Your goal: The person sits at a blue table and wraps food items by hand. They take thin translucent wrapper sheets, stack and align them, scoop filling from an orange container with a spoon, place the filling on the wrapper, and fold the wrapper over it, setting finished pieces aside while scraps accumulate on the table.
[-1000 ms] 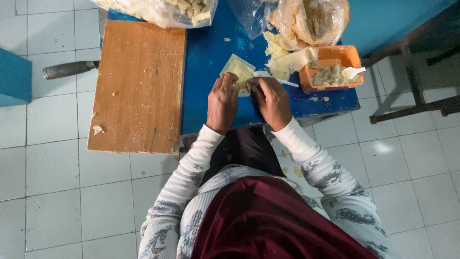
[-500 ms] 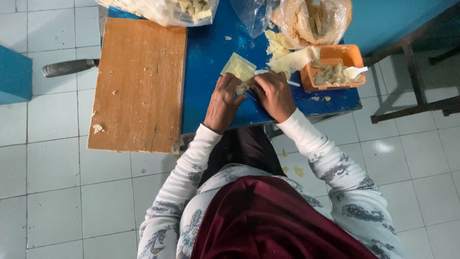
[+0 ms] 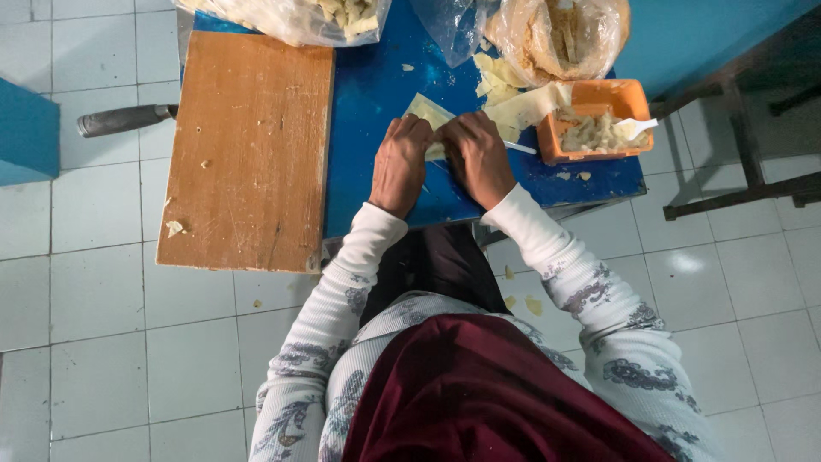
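Note:
My left hand (image 3: 400, 164) and my right hand (image 3: 475, 156) press side by side on a thin pale yellow wrapper sheet (image 3: 426, 111) that lies on the blue table (image 3: 368, 94). Both hands have their fingers curled over the sheet's near part, and only its far corner shows. Whatever lies under the fingers is hidden. A thin white stick (image 3: 518, 148) pokes out to the right of my right hand.
A wooden cutting board (image 3: 248, 145) covers the table's left part, with a knife handle (image 3: 120, 120) sticking out past it. An orange tub (image 3: 599, 124) of filling with a white spoon (image 3: 637, 128) stands at the right. More wrappers (image 3: 522, 98) and plastic bags (image 3: 564, 34) lie behind.
Both hands have come down from a raised hold onto the table top, and the wrapper now lies flatter under the fingers.

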